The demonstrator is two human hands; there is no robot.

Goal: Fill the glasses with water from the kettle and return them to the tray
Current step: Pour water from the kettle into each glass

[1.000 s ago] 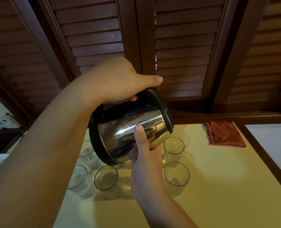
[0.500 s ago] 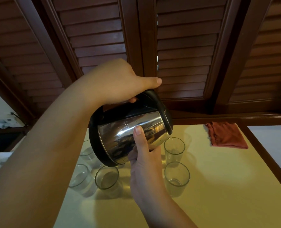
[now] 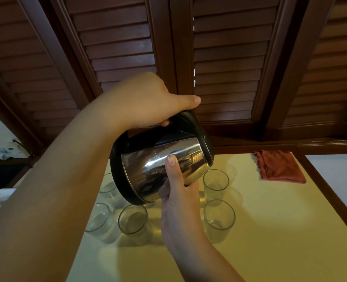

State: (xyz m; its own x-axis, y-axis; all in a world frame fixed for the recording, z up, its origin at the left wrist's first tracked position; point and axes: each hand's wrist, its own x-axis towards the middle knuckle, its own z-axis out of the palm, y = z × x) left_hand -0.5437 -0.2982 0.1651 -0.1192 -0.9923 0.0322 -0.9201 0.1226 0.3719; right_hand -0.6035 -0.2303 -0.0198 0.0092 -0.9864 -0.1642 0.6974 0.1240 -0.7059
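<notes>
Your left hand (image 3: 146,100) grips the black handle of the kettle (image 3: 160,161) from above, fingers curled round it and the thumb stretched out along the top toward the shutters. Your right hand (image 3: 178,202) props the steel body from below: the thumb lies flat and straight up the shiny side, while the other fingers are hidden behind the kettle, so you cannot tell how they lie. The kettle is in the air above the table (image 3: 270,231), tipped over to the right, its spout just over the rim of the far right glass (image 3: 215,183). Whether water is running into it is too faint to tell.

5 glasses show on the yellow tabletop. Right in front of the far right glass stands the near right glass (image 3: 219,219), close to your right wrist. To the left of that wrist stands the middle glass (image 3: 132,221), with the near left glass (image 3: 99,219) just beside it. The far left glass (image 3: 109,188) is partly hidden behind the base of the kettle.

A reddish cloth (image 3: 280,166) lies folded at the far right edge of the table, well apart from the glasses. Dark wooden shutters (image 3: 225,64) fill the wall behind.
</notes>
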